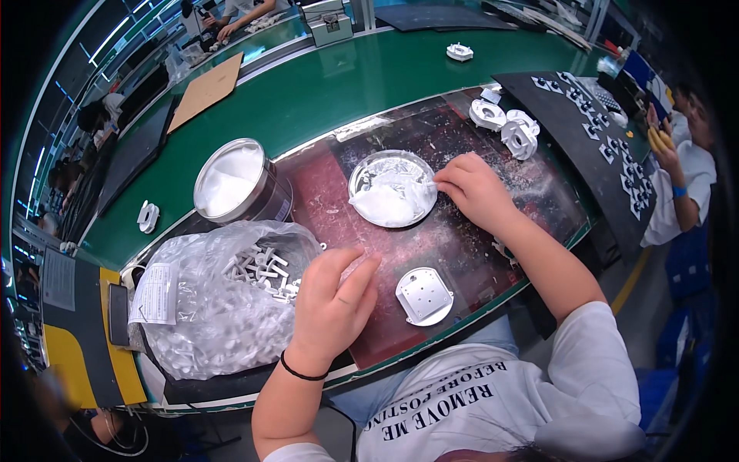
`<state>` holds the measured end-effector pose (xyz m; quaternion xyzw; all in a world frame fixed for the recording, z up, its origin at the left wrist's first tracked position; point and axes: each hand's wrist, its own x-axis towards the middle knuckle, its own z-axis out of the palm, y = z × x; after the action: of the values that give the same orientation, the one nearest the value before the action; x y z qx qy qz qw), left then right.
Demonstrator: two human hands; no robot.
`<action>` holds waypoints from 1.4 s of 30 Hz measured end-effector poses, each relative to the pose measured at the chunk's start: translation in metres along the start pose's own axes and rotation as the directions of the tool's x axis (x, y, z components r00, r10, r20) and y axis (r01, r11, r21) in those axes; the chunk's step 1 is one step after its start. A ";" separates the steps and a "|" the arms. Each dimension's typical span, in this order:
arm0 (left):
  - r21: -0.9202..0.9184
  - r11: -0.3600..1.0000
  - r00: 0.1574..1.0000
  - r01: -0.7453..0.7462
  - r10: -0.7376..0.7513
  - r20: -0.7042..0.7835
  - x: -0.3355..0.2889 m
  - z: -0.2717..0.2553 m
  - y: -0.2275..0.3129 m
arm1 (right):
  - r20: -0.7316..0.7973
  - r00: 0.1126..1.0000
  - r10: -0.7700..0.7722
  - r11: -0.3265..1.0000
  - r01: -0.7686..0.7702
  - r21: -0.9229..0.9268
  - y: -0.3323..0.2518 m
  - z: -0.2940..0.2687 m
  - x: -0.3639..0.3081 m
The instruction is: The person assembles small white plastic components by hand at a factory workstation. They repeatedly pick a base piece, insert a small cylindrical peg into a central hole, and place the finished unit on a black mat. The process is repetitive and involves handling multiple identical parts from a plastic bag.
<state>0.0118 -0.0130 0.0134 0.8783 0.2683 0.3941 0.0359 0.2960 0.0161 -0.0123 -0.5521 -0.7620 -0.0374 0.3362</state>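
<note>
My right hand point(476, 189) is at the right rim of a shallow round metal dish point(368, 166) with thick white paste point(385, 202) in it. Its fingertips are pinched together against the edge of the paste; anything between them is too small to make out. My left hand point(332, 304) is held over the red mat, just right of a clear plastic bag point(208, 308) of white stemmed plastic parts point(265, 266). Thumb and fingers are drawn together there, and what they hold, if anything, cannot be made out. Between my hands and nearer me lies a flat white rounded housing point(425, 297).
Behind the bag stands a metal tin point(273, 192) of white paste. Several white round housings point(517, 135) lie at the mat's far right. A black board point(566, 131) carries rows of small parts, with a co-worker point(681, 169) beyond. A phone point(118, 314) lies far left.
</note>
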 end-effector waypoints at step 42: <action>-0.228 0.971 0.985 0.075 -0.036 0.171 0.001 0.004 0.003 | 0.637 0.700 0.323 0.087 -0.692 0.716 -0.043 -0.022 -0.034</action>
<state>0.0168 -0.0142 0.0125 0.8897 0.2406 0.3476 0.1721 0.2745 -0.0377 -0.0011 -0.4785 -0.4290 0.6192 0.4512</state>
